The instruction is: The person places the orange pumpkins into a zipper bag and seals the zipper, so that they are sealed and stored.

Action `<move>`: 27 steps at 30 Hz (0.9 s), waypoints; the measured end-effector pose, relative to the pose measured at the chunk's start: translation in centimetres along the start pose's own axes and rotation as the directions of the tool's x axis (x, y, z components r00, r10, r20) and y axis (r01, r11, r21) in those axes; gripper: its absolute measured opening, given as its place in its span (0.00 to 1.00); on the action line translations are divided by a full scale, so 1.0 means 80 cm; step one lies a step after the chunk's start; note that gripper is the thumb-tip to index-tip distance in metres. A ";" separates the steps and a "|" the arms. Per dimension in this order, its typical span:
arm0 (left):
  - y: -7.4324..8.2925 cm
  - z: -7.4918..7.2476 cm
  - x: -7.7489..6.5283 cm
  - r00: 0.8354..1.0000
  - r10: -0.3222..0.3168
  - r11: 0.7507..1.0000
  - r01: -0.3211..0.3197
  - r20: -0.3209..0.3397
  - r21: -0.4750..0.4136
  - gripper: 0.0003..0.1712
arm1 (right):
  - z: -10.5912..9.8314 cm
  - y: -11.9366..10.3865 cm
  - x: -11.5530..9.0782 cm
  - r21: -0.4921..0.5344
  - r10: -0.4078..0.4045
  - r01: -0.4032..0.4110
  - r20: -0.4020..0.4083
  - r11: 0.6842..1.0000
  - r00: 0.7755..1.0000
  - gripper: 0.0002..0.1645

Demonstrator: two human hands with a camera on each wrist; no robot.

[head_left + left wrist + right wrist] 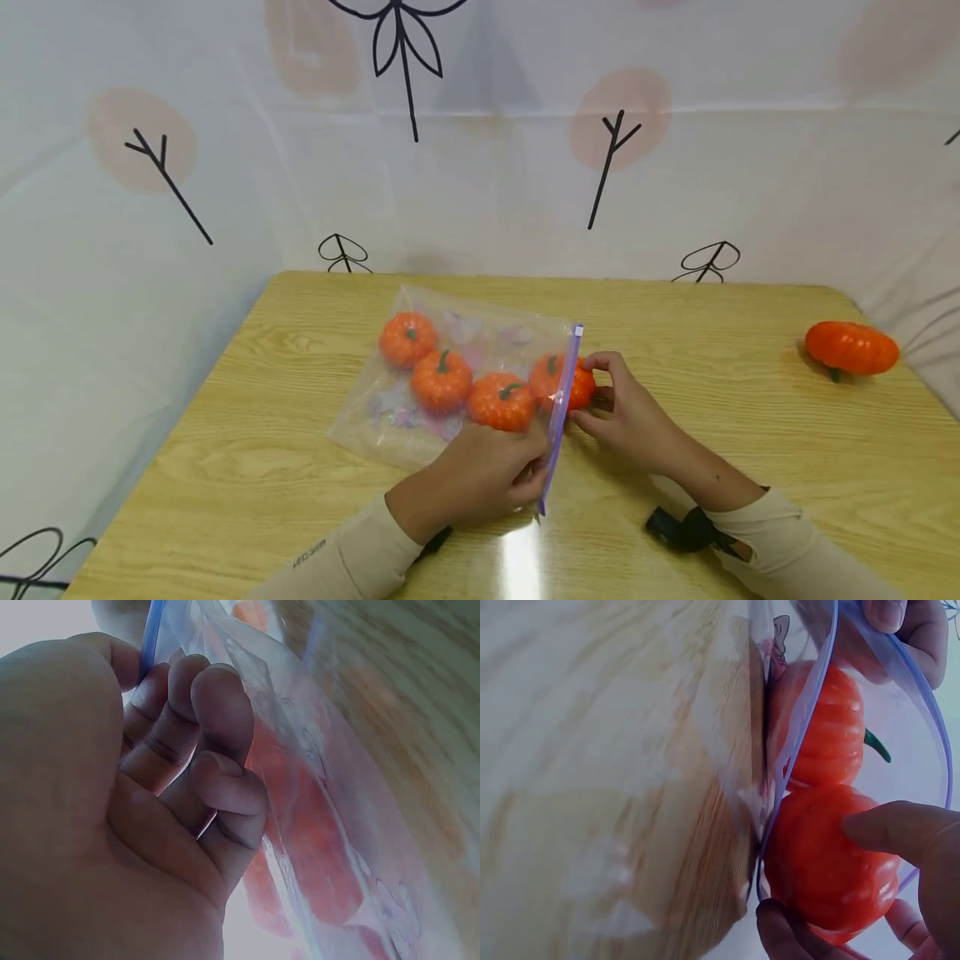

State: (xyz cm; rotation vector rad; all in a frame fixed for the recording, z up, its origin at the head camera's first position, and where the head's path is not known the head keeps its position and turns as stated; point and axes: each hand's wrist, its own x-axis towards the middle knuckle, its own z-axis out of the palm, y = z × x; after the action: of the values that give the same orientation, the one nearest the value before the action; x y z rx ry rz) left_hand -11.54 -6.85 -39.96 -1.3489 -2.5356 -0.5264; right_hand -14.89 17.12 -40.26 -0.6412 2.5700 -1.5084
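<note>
A clear zip bag (465,325) with a purple zip edge lies on the table, its mouth facing right. Three small orange pumpkins with green stems, one of them this pumpkin (442,382), lie inside it. My left hand (480,471) pinches the bag's zip edge (152,637) near its lower end, fingers curled. At the mouth my right hand (626,412) holds another pumpkin (829,859) between thumb and fingers, partly inside the bag. In the right wrist view the mouth gapes around this pumpkin, and one inside pumpkin (829,727) sits right against it.
One more orange pumpkin (851,347) lies on its side near the table's right edge, its stem toward me. The wooden table (247,450) meets a white patterned cloth (487,192) at the back. Black straps (686,531) sit at my wrists.
</note>
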 end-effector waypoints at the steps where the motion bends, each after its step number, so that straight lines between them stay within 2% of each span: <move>1: 0.000 0.000 0.000 1.000 0.003 1.000 -0.003 -0.001 -0.002 0.09 | 0.000 0.000 0.000 0.002 0.003 -0.003 0.000 1.000 1.000 0.36; 6: 0.000 -0.001 0.000 1.000 0.001 1.000 -0.001 -0.007 0.000 0.10 | 0.000 -0.001 0.000 0.008 0.010 -0.010 -0.012 1.000 1.000 0.34; 12: 0.003 -0.003 0.002 0.998 0.010 0.998 -0.006 -0.058 0.061 0.12 | 0.000 -0.001 0.002 -0.022 0.020 -0.021 -0.051 1.000 0.999 0.31; 20: 0.002 -0.001 0.002 0.997 0.030 0.997 -0.025 -0.070 0.075 0.12 | 0.002 -0.002 0.001 -0.031 0.001 -0.003 -0.070 1.000 0.998 0.31; 27: 0.001 0.001 0.004 0.990 0.063 0.988 -0.044 -0.123 0.149 0.12 | 0.001 -0.004 0.001 -0.045 -0.014 0.011 -0.077 0.999 0.997 0.29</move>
State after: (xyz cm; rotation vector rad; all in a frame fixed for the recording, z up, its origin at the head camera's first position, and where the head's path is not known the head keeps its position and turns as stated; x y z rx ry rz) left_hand -11.65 -6.56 -39.87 -1.2849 -2.3780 -0.3954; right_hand -14.82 16.89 -39.98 -0.6162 2.6688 -1.5130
